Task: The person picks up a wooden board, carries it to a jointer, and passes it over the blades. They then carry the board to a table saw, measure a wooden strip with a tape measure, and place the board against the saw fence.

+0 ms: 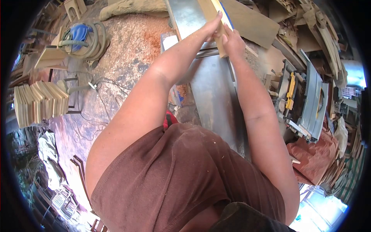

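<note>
A long pale wooden board (210,11) lies on the grey metal machine table (210,89) and runs away from me. My left hand (212,29) presses on the near part of the board with its fingers stretched along it. My right hand (234,41) grips the board's near end from the right side, touching my left hand. A blue strip (226,15) shows along the board's right edge. Both arms reach forward over my brown shirt.
A stack of cut wooden slats (40,102) stands on a rack at the left. A blue vacuum with a coiled hose (79,34) sits on the sawdust-covered floor (131,42). To the right is a table saw (309,100), a reddish cloth (315,154) and piled wood scraps (317,27).
</note>
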Demonstrator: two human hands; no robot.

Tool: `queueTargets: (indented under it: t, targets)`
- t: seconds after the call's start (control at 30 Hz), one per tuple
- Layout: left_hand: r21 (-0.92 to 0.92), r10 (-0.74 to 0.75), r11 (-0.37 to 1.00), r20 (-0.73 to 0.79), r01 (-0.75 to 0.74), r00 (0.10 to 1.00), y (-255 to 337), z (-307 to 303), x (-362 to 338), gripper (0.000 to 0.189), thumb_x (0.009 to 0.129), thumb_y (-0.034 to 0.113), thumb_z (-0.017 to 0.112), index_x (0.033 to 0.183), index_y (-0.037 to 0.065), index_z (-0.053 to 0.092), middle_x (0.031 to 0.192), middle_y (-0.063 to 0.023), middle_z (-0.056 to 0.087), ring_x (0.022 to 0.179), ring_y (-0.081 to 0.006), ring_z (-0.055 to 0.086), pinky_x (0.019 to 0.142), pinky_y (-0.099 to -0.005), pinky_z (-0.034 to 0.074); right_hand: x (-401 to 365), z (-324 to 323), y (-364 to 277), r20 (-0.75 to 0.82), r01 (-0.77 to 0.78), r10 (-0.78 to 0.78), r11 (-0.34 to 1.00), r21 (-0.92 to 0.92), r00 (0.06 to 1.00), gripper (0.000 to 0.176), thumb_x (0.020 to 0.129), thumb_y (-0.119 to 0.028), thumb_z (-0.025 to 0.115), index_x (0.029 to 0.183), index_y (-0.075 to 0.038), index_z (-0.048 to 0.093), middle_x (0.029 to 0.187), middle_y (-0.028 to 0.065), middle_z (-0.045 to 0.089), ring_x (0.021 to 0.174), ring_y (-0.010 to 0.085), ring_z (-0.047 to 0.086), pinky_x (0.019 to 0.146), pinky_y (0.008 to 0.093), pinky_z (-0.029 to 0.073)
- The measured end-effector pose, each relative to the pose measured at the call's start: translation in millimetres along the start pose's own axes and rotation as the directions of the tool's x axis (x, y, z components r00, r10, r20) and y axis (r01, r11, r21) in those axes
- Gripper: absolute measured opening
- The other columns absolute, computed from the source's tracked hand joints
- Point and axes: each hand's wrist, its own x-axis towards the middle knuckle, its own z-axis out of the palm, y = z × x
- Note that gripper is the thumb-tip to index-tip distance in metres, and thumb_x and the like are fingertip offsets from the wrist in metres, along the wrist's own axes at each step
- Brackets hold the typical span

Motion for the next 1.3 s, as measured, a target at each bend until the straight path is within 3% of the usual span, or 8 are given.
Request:
queueTargets:
  t: [0.13,0.2,0.7,0.9,0.93,0.97,1.1,1.3]
  targets:
    - [-0.002,-0.008,1.0,-0.042,0.008,0.999,1.4,-4.0,8.8,0.092,0.09,0.078,0.036,0.138,0.0,0.047,0.129,-0.019,0.056,0.11,-0.023,0.057,0.091,-0.0343,0.052,8.9,3.4,-2.4,-0.019,-0.004,0.003,1.0,-0.016,1.0,0.052,0.088,-0.029,0.064,0.138,-0.034,0.053,0.115,0.0097,0.062,0.1,0.0318,0.065,0.084,0.0441,0.054]
    - [-0.055,0.0,0.998,0.046,0.003,0.999,2.1,-10.2,16.7,0.095,0.088,0.079,0.041,0.148,0.005,0.037,0.149,-0.0196,0.037,0.126,-0.035,0.041,0.085,-0.0373,0.053,14.6,6.0,-2.7,0.0,-0.009,0.009,1.0,-0.011,1.0,0.053,0.089,-0.029,0.064,0.14,-0.036,0.051,0.118,0.0111,0.061,0.1,0.0333,0.066,0.084,0.0456,0.054]
    - [-0.12,0.016,0.993,-0.008,-0.017,1.0,49.4,-31.8,9.1,0.087,0.094,0.073,0.035,0.145,0.002,0.04,0.144,-0.0144,0.044,0.128,-0.025,0.044,0.093,-0.0343,0.048,93.3,34.8,-20.7,0.047,-0.026,0.027,0.999,-0.03,0.999,0.056,0.09,-0.03,0.064,0.143,-0.037,0.047,0.119,0.0103,0.061,0.107,0.0309,0.064,0.088,0.0442,0.052]
    - [-0.072,0.261,0.963,-0.017,-0.261,0.965,51.6,-50.6,-90.3,0.076,0.101,0.061,0.035,0.144,-0.002,0.039,0.14,-0.0185,0.048,0.128,-0.028,0.049,0.108,-0.0402,0.041,107.4,14.2,-9.1,0.078,0.03,-0.039,0.993,0.112,0.996,0.055,0.089,-0.023,0.067,0.142,-0.026,0.052,0.121,0.013,0.065,0.112,0.029,0.063,0.093,0.039,0.051]
    - [-0.049,0.264,0.963,-0.036,-0.266,0.964,45.1,-58.3,-105.2,0.075,0.101,0.059,0.036,0.144,-0.002,0.039,0.141,-0.0185,0.048,0.13,-0.028,0.048,0.11,-0.0412,0.039,102.0,1.3,-4.2,0.147,-0.079,0.019,0.908,0.413,0.989,0.056,0.089,-0.02,0.067,0.143,-0.02,0.051,0.126,0.0139,0.063,0.113,0.0257,0.062,0.095,0.0366,0.05]
    - [-0.038,0.254,0.966,-0.042,-0.256,0.966,33.3,-63.5,-121.0,0.074,0.101,0.058,0.038,0.144,-0.003,0.039,0.142,-0.0186,0.047,0.131,-0.0282,0.047,0.11,-0.0411,0.038,81.0,-10.7,3.0,0.241,-0.211,0.064,0.724,0.657,0.968,0.057,0.089,-0.017,0.067,0.144,-0.014,0.05,0.131,0.0148,0.062,0.115,0.0224,0.062,0.096,0.0343,0.049]
    - [0.038,0.236,0.971,-0.018,-0.236,0.971,-12.7,-52.9,-176.0,0.071,0.102,0.053,0.043,0.144,-0.004,0.039,0.144,-0.0191,0.046,0.133,-0.0285,0.046,0.112,-0.0404,0.037,-43.3,-91.7,16.7,0.362,-0.394,0.156,0.412,0.821,0.919,0.063,0.09,-0.013,0.066,0.147,-0.004,0.042,0.131,0.0154,0.06,0.114,0.0181,0.06,0.099,0.0308,0.046]
    - [0.08,0.095,0.989,0.271,-0.121,0.958,-70.9,35.7,-265.4,0.07,0.101,0.045,0.05,0.149,-0.003,0.032,0.148,-0.018,0.041,0.136,-0.0249,0.043,0.11,-0.038,0.04,-261.2,-183.2,57.7,0.152,-0.256,0.207,0.796,0.549,0.967,0.052,0.086,-0.015,0.069,0.136,-0.005,0.056,0.134,0.0164,0.06,0.124,0.0247,0.056,0.106,0.0359,0.042]
